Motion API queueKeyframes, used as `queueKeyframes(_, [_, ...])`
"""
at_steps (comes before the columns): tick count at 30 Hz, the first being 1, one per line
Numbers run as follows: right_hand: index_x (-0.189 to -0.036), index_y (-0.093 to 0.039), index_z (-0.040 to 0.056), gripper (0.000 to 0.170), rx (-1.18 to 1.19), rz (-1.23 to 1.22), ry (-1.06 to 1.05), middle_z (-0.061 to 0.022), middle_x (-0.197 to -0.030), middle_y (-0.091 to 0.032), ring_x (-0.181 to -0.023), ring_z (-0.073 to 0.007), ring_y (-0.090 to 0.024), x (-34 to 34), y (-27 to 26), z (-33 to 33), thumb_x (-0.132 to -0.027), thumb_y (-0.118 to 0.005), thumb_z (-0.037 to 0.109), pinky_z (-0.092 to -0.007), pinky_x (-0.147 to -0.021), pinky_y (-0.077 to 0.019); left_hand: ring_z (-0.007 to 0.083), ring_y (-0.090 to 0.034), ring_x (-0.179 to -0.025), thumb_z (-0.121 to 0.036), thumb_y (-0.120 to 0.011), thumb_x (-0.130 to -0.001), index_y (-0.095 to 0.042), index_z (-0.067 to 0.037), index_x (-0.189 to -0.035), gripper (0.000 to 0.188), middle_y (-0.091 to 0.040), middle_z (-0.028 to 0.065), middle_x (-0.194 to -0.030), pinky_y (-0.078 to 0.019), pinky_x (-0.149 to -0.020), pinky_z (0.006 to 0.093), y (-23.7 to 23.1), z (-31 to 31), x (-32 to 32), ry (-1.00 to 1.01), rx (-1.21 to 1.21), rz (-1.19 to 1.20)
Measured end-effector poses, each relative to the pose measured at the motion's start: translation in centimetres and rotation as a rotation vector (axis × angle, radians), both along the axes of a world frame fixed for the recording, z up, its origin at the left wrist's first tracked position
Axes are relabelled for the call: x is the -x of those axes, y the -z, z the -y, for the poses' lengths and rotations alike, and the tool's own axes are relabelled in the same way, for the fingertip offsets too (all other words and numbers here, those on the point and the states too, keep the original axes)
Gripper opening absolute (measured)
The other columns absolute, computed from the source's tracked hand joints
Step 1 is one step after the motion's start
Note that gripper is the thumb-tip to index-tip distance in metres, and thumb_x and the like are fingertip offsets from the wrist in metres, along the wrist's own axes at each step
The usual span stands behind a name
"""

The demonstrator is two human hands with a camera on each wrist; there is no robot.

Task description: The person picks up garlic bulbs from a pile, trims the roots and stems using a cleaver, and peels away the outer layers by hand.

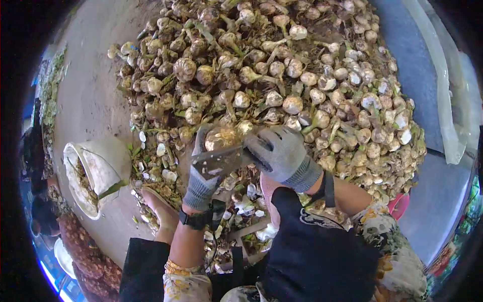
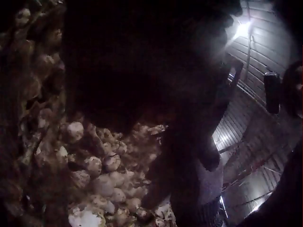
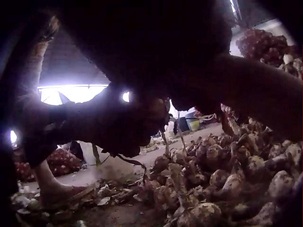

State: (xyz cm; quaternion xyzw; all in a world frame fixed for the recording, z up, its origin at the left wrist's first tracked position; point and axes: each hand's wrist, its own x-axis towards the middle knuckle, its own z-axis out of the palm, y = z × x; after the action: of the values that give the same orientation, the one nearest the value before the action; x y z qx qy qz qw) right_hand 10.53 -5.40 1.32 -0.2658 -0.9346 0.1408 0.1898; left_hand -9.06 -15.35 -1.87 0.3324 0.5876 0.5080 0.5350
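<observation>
In the head view my gloved left hand (image 1: 198,182) holds a large soil-stained bulb (image 1: 221,138), its fingers around the far left side. My gloved right hand (image 1: 283,155) grips a knife (image 1: 217,162) with a broad dark blade. The blade reaches left across the near side of the bulb and covers part of the left palm. Beyond both hands spreads a big heap of bulbs (image 1: 293,105), many with stalks and roots on. Both wrist views show the hands only as dark shapes, with heaped bulbs (image 2: 112,161) and stalked bulbs (image 3: 256,163) around them.
A whitish bucket (image 1: 113,161) lies tipped on the floor at the left, with plant scraps inside. Pale trimmings (image 1: 169,175) litter the ground near a bare foot (image 1: 160,207). Filled red mesh sacks (image 1: 85,241) stand at lower left. Clear plastic sheeting (image 1: 443,100) hangs at right.
</observation>
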Motion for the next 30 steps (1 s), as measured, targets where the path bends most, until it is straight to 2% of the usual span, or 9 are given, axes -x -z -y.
queueKeyframes(4, [-0.110, -0.055, 0.0140, 0.042, 0.004, 0.063, -0.055, -0.0083, -0.092, -0.051, -0.084, -0.0259, -0.056, 0.2, -0.7, 0.4, -0.069, -0.061, 0.021, -0.0370, -0.068, -0.0498, 0.0218, -0.061, -0.099, -0.019, -0.078, -0.069, -0.013, 0.001, -0.142, 0.100, -0.058, 0.0142, -0.117, -0.0506, -0.087, 0.0317, -1.5, 0.2, -0.8, -0.063, -0.046, -0.007])
queueKeyframes(7, [-0.108, -0.056, 0.0145, 0.043, 0.009, 0.085, -0.051, -0.0076, -0.090, -0.051, -0.080, -0.0259, -0.056, -0.1, -0.7, 0.8, -0.066, -0.063, 0.022, -0.0374, -0.065, -0.0492, 0.0211, -0.062, -0.096, -0.018, -0.078, -0.070, -0.017, 0.002, -0.140, 0.095, -0.061, 0.0126, -0.112, -0.0516, -0.083, 0.0304, -0.8, 0.6, -0.8, -0.189, 0.104, 0.300])
queueKeyframes(12, [-0.104, -0.058, 0.0135, 0.043, 0.055, 0.091, -0.035, -0.0097, -0.084, -0.054, -0.074, -0.0278, -0.058, -0.3, 0.5, 1.0, -0.064, -0.069, 0.026, -0.0406, -0.063, -0.0481, 0.0183, -0.062, -0.091, -0.012, -0.076, -0.069, -0.030, 0.003, -0.133, 0.080, -0.061, 0.0107, -0.106, -0.0502, -0.081, 0.0283, -2.1, 0.3, -1.2, 0.026, 0.163, -0.040])
queueKeyframes(16, [-0.108, -0.057, 0.0104, 0.035, 0.359, 0.380, 0.240, -0.0150, -0.082, -0.059, -0.074, -0.0305, -0.062, -1.3, 4.1, -1.7, -0.077, -0.063, 0.026, -0.0423, -0.064, -0.0493, 0.0178, -0.057, -0.100, -0.012, -0.077, -0.065, -0.036, 0.004, -0.131, 0.080, -0.059, 0.0105, -0.111, -0.0445, -0.091, 0.0299, -6.3, 1.0, -3.8, 0.110, 0.030, 0.211])
queueKeyframes(18, [-0.114, -0.055, 0.0092, 0.036, 0.463, 0.387, 0.393, -0.0146, -0.079, -0.062, -0.076, -0.0301, -0.064, -3.5, 4.5, -2.9, -0.081, -0.058, 0.024, -0.0425, -0.065, -0.0508, 0.0199, -0.050, -0.111, -0.017, -0.079, -0.061, -0.034, 0.003, -0.133, 0.087, -0.053, 0.0120, -0.120, -0.0386, -0.099, 0.0320, -5.0, 0.9, -2.5, 0.114, 0.008, -0.080])
queueKeyframes(21, [-0.113, -0.056, 0.0071, 0.038, 0.413, 0.002, 0.457, -0.0154, -0.086, -0.065, -0.079, -0.0298, -0.064, -5.3, 3.7, -2.2, -0.082, -0.060, 0.028, -0.0400, -0.067, -0.0509, 0.0221, -0.047, -0.116, -0.017, -0.078, -0.064, -0.033, 0.003, -0.133, 0.085, -0.045, 0.0132, -0.128, -0.0370, -0.101, 0.0330, -1.4, -0.6, -1.1, -0.136, 0.007, -0.190])
queueKeyframes(25, [-0.115, -0.055, 0.0038, 0.038, 1.160, -0.582, 0.477, -0.0114, -0.090, -0.066, -0.076, -0.0240, -0.063, -4.7, 5.5, 0.7, -0.084, -0.063, 0.025, -0.0340, -0.068, -0.0496, 0.0202, -0.054, -0.105, -0.009, -0.073, -0.073, -0.039, -0.001, -0.128, 0.066, -0.048, 0.0132, -0.124, -0.0471, -0.089, 0.0310, -2.5, -1.6, -2.6, -0.249, -0.010, 0.203])
queueKeyframes(27, [-0.116, -0.054, 0.0024, 0.033, 0.675, -0.353, 0.102, -0.0065, -0.093, -0.063, -0.081, -0.0154, -0.060, -4.9, 9.7, 2.7, -0.089, -0.056, 0.021, -0.0298, -0.072, -0.0489, 0.0201, -0.056, -0.101, -0.008, -0.074, -0.072, -0.040, -0.003, -0.127, 0.064, -0.049, 0.0131, -0.123, -0.0491, -0.085, 0.0300, -3.9, -3.6, -6.1, -0.273, -0.065, 0.550])
queueKeyframes(30, [-0.115, -0.054, 0.0019, 0.030, 0.678, -0.273, 0.131, -0.0048, -0.095, -0.062, -0.084, -0.0120, -0.059, -6.1, 10.5, 1.9, -0.091, -0.053, 0.021, -0.0274, -0.075, -0.0486, 0.0182, -0.052, -0.107, -0.017, -0.076, -0.070, -0.042, -0.001, -0.125, 0.067, -0.055, 0.0106, -0.115, -0.0391, -0.096, 0.0317, -9.2, -7.4, -14.2, 0.117, -0.357, 0.071])
